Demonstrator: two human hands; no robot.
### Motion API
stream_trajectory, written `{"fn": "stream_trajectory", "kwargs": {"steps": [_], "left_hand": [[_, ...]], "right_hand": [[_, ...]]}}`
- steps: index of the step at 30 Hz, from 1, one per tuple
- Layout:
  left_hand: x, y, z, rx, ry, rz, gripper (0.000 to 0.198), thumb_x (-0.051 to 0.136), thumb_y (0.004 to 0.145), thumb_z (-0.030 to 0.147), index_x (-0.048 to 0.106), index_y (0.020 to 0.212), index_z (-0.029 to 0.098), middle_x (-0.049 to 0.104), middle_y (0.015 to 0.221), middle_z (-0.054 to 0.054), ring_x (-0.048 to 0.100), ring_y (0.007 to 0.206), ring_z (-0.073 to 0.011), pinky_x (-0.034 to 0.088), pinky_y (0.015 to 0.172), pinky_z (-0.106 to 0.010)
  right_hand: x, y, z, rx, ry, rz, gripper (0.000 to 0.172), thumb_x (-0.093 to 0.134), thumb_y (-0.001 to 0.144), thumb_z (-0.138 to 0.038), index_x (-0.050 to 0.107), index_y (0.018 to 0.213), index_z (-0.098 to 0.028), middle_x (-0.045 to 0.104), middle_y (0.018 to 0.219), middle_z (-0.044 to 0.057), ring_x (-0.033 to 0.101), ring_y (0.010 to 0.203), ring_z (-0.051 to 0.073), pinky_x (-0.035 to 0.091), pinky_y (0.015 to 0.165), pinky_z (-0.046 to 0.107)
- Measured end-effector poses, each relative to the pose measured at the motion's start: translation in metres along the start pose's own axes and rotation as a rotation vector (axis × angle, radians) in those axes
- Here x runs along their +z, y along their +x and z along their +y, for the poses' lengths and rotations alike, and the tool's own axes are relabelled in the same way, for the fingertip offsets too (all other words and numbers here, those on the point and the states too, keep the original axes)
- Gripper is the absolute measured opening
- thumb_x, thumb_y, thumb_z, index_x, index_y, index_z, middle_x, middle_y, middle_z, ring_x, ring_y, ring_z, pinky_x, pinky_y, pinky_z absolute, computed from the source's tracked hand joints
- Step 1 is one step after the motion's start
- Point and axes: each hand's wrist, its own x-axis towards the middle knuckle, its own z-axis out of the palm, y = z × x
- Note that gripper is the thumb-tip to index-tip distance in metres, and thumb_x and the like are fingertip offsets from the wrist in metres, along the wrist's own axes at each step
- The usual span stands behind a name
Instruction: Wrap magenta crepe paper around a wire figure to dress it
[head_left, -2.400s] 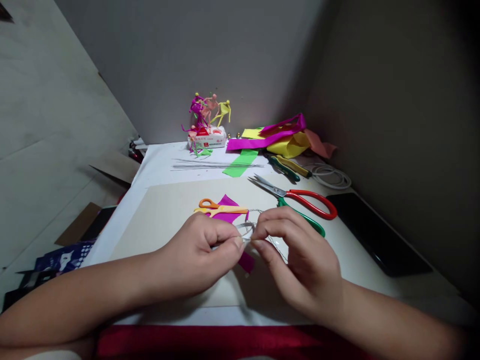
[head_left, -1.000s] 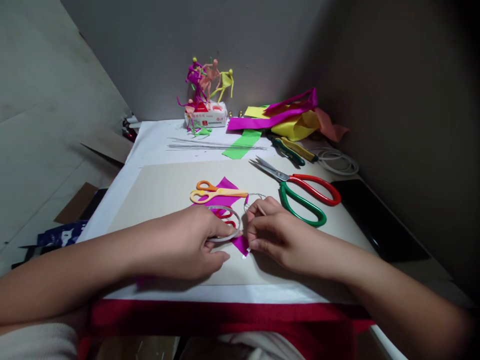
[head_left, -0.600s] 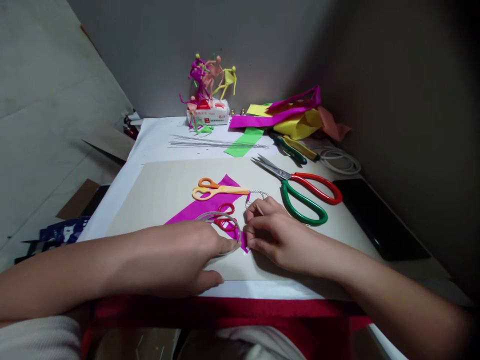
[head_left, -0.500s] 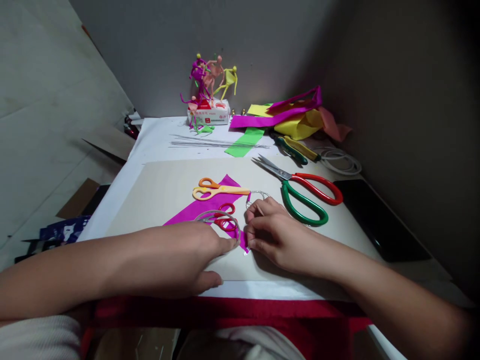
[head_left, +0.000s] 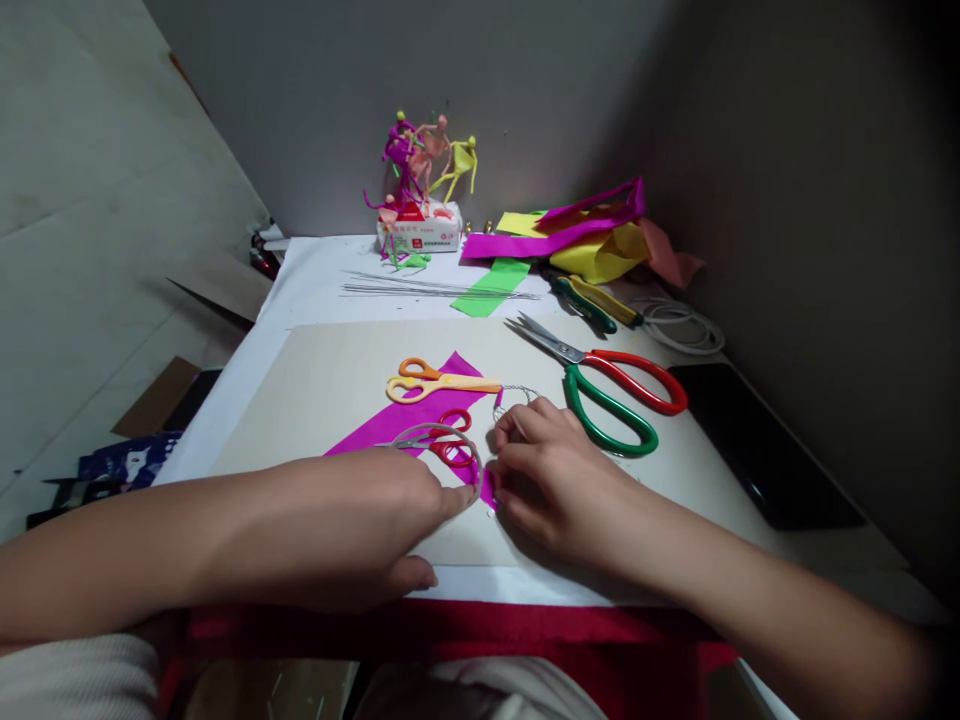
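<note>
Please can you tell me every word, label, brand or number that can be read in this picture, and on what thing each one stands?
No word, brand or number can be read clearly.
White packet at the back: red and small dark print, too small and blurred to read.
Dark blue printed wrapper at the lower left: a white shape, no readable text.

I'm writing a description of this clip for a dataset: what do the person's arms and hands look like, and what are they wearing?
The left hand and right hand are both bare, with no gloves, rings, watch or bracelet showing. The forearms are uncovered too. The only clothing in view near them is a pale, soft-looking sleeve at the bottom left edge of the view.
</note>
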Motion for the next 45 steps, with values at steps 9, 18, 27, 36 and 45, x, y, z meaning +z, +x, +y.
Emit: {"fn": "stream_trajectory", "kwargs": {"steps": [9, 18, 27, 36, 45], "left_hand": [[0.003, 0.003, 0.007, 0.024, -0.005, -0.017, 0.046, 0.061, 0.075, 0.026, 0.054, 0.120, 0.027, 0.069, 0.086, -0.005, 0.064, 0.070, -0.0224, 0.041, 0.056, -0.030], [0.013, 0.006, 0.006, 0.043, 0.051, 0.023, 0.044, 0.058, 0.078, 0.030, 0.051, 0.121, 0.027, 0.068, 0.086, -0.005, 0.062, 0.064, -0.0216, 0.039, 0.052, -0.030], [0.013, 0.007, 0.007, 0.069, 0.066, 0.041, 0.044, 0.057, 0.078, 0.030, 0.050, 0.122, 0.025, 0.066, 0.079, -0.004, 0.061, 0.058, -0.0202, 0.038, 0.049, -0.029], [0.014, 0.009, 0.010, 0.046, 0.163, 0.026, 0.046, 0.044, 0.074, 0.013, 0.053, 0.117, 0.026, 0.064, 0.067, -0.001, 0.052, 0.046, -0.0172, 0.031, 0.043, -0.029], [0.006, 0.015, 0.024, -0.015, 0.375, -0.042, 0.058, 0.038, 0.073, 0.013, 0.048, 0.129, 0.019, 0.066, 0.066, -0.004, 0.056, 0.047, -0.0191, 0.037, 0.045, -0.029]], "right_hand": [[-0.002, -0.003, -0.006, 0.013, -0.117, -0.017, 0.013, 0.052, 0.080, -0.019, 0.064, 0.081, -0.016, 0.053, 0.101, 0.010, 0.042, 0.096, 0.025, 0.034, 0.082, 0.041], [-0.008, -0.008, -0.006, -0.002, -0.121, -0.064, 0.015, 0.051, 0.076, -0.016, 0.063, 0.085, -0.015, 0.052, 0.106, 0.012, 0.041, 0.099, 0.028, 0.034, 0.083, 0.042], [-0.009, -0.008, -0.010, 0.026, -0.146, -0.086, 0.018, 0.050, 0.078, -0.019, 0.064, 0.089, -0.015, 0.054, 0.106, 0.013, 0.043, 0.100, 0.029, 0.035, 0.083, 0.044], [-0.007, -0.013, -0.020, 0.071, -0.266, -0.144, 0.035, 0.061, 0.069, -0.023, 0.065, 0.102, -0.013, 0.055, 0.116, 0.020, 0.045, 0.105, 0.037, 0.038, 0.079, 0.050], [0.012, -0.025, -0.021, -0.087, -0.494, 0.111, 0.035, 0.055, 0.074, -0.028, 0.070, 0.099, -0.010, 0.059, 0.122, 0.020, 0.047, 0.105, 0.036, 0.037, 0.070, 0.048]]}}
